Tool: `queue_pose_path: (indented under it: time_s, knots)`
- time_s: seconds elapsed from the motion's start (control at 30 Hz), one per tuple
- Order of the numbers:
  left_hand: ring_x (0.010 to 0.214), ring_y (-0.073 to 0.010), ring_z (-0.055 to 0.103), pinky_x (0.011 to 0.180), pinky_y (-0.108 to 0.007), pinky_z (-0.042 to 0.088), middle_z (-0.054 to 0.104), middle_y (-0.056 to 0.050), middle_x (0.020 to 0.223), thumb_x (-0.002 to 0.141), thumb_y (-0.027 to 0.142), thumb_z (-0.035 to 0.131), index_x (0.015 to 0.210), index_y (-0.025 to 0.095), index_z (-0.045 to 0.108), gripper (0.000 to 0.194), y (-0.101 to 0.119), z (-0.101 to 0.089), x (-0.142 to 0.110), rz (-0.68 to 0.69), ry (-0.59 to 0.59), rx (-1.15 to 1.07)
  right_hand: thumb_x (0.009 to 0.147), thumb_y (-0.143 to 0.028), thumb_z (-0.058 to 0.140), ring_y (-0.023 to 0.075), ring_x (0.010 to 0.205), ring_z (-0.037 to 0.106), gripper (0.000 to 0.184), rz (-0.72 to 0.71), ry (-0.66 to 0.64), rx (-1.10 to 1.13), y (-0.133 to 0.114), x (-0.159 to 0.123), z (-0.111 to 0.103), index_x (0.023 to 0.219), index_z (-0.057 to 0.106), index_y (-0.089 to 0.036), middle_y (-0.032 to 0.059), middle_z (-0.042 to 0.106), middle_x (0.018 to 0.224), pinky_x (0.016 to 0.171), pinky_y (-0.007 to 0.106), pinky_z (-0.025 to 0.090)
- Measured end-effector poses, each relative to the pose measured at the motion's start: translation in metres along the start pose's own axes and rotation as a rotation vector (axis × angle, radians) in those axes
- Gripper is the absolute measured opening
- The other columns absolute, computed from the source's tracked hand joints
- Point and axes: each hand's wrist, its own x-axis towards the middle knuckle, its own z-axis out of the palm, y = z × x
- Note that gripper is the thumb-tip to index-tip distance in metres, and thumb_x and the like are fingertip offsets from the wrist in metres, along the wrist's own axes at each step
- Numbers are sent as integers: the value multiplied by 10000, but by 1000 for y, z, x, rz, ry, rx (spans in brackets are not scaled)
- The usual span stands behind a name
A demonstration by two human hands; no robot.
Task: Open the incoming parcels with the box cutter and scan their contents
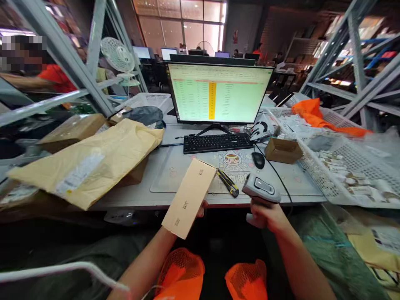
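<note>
My left hand (201,209) grips a tan cardboard box (187,198) from behind, so most of the fingers are hidden. The box is tilted, its long printed face turned toward me, over the desk's front edge. In my right hand (265,214) is a grey handheld barcode scanner (261,189), with fingers wrapped around its handle. The scanner's head points left, toward the box. Between the two lies a yellow and black box cutter (228,183) on the desk mat (168,175), close to the box's upper right corner.
A monitor (193,96) stands behind a black keyboard (217,143) and mouse (258,160). At left, a yellow padded envelope (125,146) lies over cardboard boxes. A small open carton (283,151) and white baskets (331,179) sit at right. Metal frames (359,58) flank the desk.
</note>
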Motion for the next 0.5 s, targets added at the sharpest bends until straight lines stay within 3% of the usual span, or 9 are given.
queue_pose_path:
  time_s: [0.1,0.2,0.37,0.5]
  knots:
    - [517,-181,655,499,-284,545,768,-130,847,878,647,734,1013,115,780,551,-8,7,2,33,-6,5,733,-404,754,111,549,425,313,-42,-85,-3,-7,-2,6,583,581,-191,-8,527,570,533,269,310]
    - [555,-176,657,544,-290,549,767,-105,876,878,655,729,1023,166,782,513,4,16,-13,41,53,-21,750,-443,755,116,523,467,343,-33,-15,22,-4,0,-8,590,597,-184,2,557,568,528,268,341]
    - [585,-207,662,580,-327,547,775,-134,915,710,638,861,982,191,795,528,43,27,-55,-17,286,-67,713,-523,825,131,504,526,396,22,299,33,9,16,-68,726,610,-190,7,619,604,524,263,420]
    - [524,-180,606,540,-330,539,763,-114,839,640,662,871,897,214,809,520,59,23,-72,-10,499,5,706,-521,833,227,619,653,460,191,497,-210,13,50,-123,969,652,-191,49,698,709,556,323,524]
